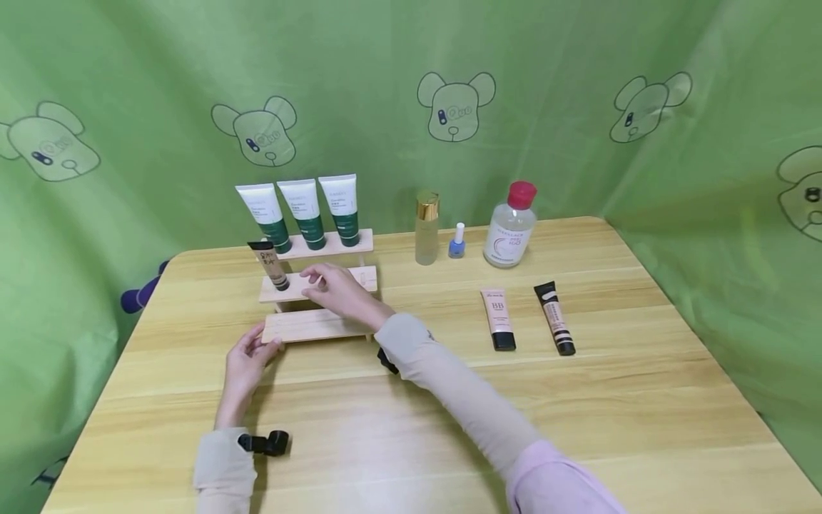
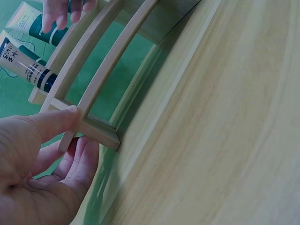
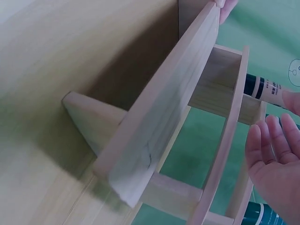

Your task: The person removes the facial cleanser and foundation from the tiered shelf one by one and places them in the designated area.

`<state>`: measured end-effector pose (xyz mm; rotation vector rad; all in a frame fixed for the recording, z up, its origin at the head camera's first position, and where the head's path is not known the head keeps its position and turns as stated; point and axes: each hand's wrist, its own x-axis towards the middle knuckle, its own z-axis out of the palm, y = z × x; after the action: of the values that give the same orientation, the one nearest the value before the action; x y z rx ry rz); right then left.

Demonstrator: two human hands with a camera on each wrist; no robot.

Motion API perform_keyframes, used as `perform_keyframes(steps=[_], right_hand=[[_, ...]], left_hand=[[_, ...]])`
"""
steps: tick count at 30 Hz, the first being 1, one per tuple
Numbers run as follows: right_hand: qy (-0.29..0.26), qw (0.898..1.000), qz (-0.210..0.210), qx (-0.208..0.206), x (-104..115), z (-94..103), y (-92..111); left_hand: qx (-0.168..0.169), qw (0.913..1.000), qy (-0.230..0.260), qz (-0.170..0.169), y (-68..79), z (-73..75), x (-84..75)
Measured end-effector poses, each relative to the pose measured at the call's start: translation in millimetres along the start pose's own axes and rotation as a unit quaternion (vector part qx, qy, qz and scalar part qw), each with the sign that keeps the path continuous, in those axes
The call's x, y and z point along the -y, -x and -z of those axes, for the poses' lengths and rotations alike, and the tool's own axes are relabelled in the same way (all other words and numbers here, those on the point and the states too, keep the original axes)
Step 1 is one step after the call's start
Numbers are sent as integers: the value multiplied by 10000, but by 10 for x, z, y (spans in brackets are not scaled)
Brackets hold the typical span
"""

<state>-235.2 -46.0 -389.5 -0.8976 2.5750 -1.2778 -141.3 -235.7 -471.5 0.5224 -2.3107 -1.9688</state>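
A three-step wooden display rack (image 1: 312,325) stands on the left part of the table. My left hand (image 1: 246,364) pinches the left end of its lowest board; in the left wrist view the thumb (image 2: 58,123) lies on top and the fingers curl beneath. Over the middle board hovers my right hand (image 1: 337,289), its fingers loosely bent and nothing held. Just left of it, a beige tube with a dark cap (image 1: 272,265) stands cap-down on that board, leaning slightly. Three white-and-green tubes (image 1: 303,210) stand along the top board.
At the back of the table stand a gold-capped bottle (image 1: 427,232), a small blue nail polish bottle (image 1: 457,243) and a clear bottle with a red cap (image 1: 510,232). A pink BB tube (image 1: 498,319) and a black-and-pink tube (image 1: 555,319) lie to the right. Green curtain (image 1: 359,93) hangs behind.
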Motion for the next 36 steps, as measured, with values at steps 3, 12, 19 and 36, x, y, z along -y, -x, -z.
perform_keyframes(steps=[3, 12, 19, 36], right_hand=[[40, 10000, -28, 7, 5, -30, -43], [86, 9998, -169, 69, 53, -106, -159], [89, 9997, -168, 127, 76, -159, -207], [264, 9994, -215, 40, 101, -225, -333]], left_hand=[[2, 10000, -9, 0, 1, 2, -3], [-48, 9999, -126, 42, -6, 22, -5], [48, 9998, -148, 113, -3, 19, 3], [66, 9997, -229, 99, 11, 18, -25]])
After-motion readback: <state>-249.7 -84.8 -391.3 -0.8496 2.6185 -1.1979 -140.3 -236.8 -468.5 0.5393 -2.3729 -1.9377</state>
